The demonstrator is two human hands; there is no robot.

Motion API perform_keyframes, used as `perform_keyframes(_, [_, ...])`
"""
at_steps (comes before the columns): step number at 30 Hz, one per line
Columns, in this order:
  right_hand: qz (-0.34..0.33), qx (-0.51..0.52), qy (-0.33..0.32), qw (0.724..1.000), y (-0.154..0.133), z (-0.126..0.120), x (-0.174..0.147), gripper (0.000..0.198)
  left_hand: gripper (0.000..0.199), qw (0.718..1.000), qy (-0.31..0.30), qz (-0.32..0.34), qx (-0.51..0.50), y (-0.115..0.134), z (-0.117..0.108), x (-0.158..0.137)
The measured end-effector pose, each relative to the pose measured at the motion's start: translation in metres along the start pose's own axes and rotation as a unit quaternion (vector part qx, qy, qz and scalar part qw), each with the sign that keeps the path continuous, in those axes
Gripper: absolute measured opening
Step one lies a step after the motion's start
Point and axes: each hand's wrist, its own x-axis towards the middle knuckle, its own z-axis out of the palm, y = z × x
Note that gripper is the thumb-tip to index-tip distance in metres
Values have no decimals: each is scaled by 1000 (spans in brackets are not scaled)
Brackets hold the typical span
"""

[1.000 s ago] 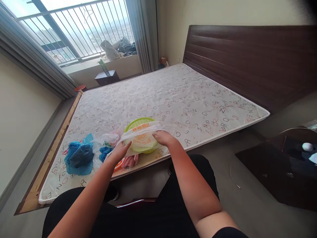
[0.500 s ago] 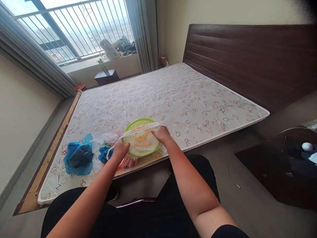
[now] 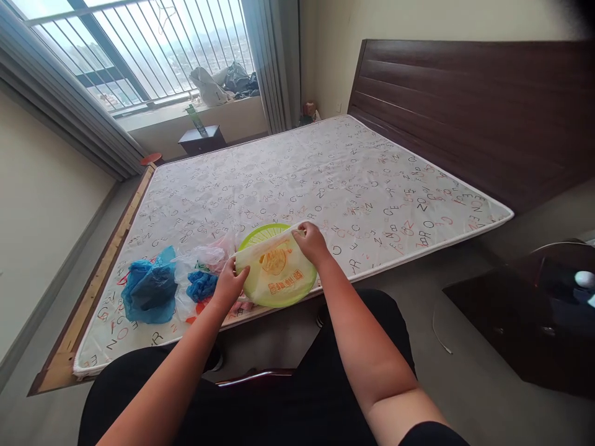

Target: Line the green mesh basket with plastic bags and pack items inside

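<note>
A white plastic bag with orange print [image 3: 274, 265] is stretched between my two hands, over a lime-green basket [image 3: 260, 235] near the mattress's front edge. My left hand [image 3: 231, 282] pinches the bag's left side, thumb on top. At its upper right corner my right hand [image 3: 310, 241] grips it with curled fingers. The bag hides most of the basket. Beside my left hand lie a crumpled blue bundle [image 3: 202, 285] and clear plastic bags [image 3: 211, 257]. Farther left is a blue plastic bag [image 3: 149, 291] with something dark showing through.
The letter-printed mattress [image 3: 297, 179] fills the middle, with a dark wooden headboard [image 3: 455, 99] at right. A dark table [image 3: 511, 316] with a white ball [image 3: 584, 279] stands at lower right. A small nightstand [image 3: 202, 140] is by the window.
The bag has gone from bunched and slanting to spread flatter, its print now facing me more fully. My right hand has risen slightly and shifted right. The loop by my left hand no longer shows.
</note>
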Motion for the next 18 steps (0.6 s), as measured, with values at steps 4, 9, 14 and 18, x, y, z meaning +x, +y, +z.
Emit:
perform_keyframes(4, [-13, -29, -75, 997, -5, -10, -5, 40, 64, 995, 0, 45, 84, 6, -3, -2])
perform_keyframes(9, [-1, -36, -228, 973, -6, -7, -8, 45, 52, 996, -61, 5, 72, 9, 0, 1])
perform_keyframes(14, [37, 15, -279, 959, 0, -3, -6, 51, 64, 991, -51, -86, -92, 7, 10, 8])
perform_keyframes(18, [67, 47, -270, 959, 8, -1, -4, 56, 75, 946, -156, -194, -206, 1, 4, 11])
